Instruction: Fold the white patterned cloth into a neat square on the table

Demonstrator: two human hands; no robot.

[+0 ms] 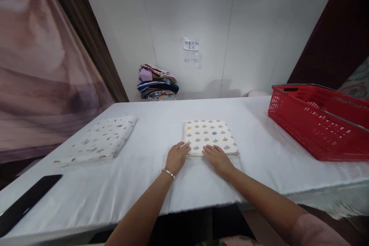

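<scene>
A folded white cloth [209,132] printed with rows of grey shapes, one yellow and one blue, lies flat in the middle of the table. My left hand [176,156] rests at its near left corner, fingertips touching the edge. On the cloth's near edge lies my right hand [218,158], palm down with the fingers stretched out. Neither hand grips anything. Farther left is a second folded white cloth [100,138] with small scattered dark and green prints, apart from both hands.
A red plastic basket [317,127] with metal handles stands at the right. Folded fabrics [158,82] are stacked at the back, near the wall. At the front left lies a flat black object [30,201]. Handwritten paper signs [191,52] hang on the wall. A white sheet [150,184] covers the table.
</scene>
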